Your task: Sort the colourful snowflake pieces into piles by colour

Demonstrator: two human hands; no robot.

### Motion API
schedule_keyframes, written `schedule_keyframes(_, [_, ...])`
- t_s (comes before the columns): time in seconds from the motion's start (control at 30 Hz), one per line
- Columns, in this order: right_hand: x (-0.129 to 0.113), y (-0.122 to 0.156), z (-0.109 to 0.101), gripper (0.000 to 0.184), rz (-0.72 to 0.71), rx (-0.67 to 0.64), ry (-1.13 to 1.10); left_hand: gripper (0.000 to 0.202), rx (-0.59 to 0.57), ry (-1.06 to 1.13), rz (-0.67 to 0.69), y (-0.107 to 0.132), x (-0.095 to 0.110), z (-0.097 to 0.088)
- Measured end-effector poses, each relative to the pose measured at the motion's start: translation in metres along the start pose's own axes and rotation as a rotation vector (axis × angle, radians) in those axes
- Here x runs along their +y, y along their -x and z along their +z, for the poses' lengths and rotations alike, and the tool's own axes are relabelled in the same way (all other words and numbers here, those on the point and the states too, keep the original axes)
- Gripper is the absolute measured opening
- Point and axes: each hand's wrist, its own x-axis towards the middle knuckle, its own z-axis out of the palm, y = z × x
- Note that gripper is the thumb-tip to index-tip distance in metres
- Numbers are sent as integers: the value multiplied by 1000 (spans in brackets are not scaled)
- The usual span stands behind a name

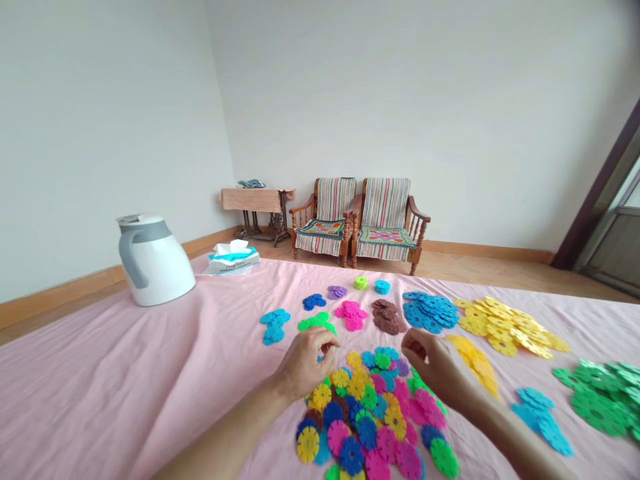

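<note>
Both hands reach in from the bottom edge over a pink cloth [215, 347], with a heap of mixed-colour notched discs [367, 432] spread in the lower centre of the frame, between and below them. The left hand [305, 363], just left of centre, is loosely curled, thumb and fingers drawn together, over the heap's upper left edge and just below the bright green pile [317, 323]; whether a disc sits in its fingers I cannot tell. The right hand [437, 363], right of centre, is bent inward in the same way near the heap's upper right edge, below the brown pile [387, 317], and its grasp cannot be made out either. Above the hands, in the middle of the frame, lie a pink pile [351, 315], a dark blue pile [315, 302], a purple pile [337, 292], a lime stack [361, 283] and a cyan stack [383, 287]. To the right of centre is a larger blue pile [431, 312], then a yellow pile [505, 325], with a green pile [605, 400] at the lower right edge. At the left of the frame a white jug [165, 270] stands upright near a tissue box [233, 262]
</note>
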Motion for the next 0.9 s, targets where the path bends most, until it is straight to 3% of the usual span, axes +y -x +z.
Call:
schedule_keyframes(0.17, [-49,13,11,22,-196,-128,-104,28,-92,-25,70,2,3,0])
schedule_keyframes(0.3, [-76,21,10,27,-237,-235,-124,28,-45,-43,25,1,0,0])
schedule_keyframes(0.43, [-85,25,10,16,-211,-265,-95,26,16,-50,-2,0,-4,1])
schedule_keyframes(0.7, [-76,19,7,8,-131,-196,-233,25,37,-54,-41,-1,-10,4])
schedule_keyframes(0.83, [-39,3,-20,13,8,-201,-172,25,52,-33,-38,0,-13,4])
schedule_keyframes(0.9, [-9,-3,-35,14,61,-125,-101,25,55,-25,-39,0,-14,5])
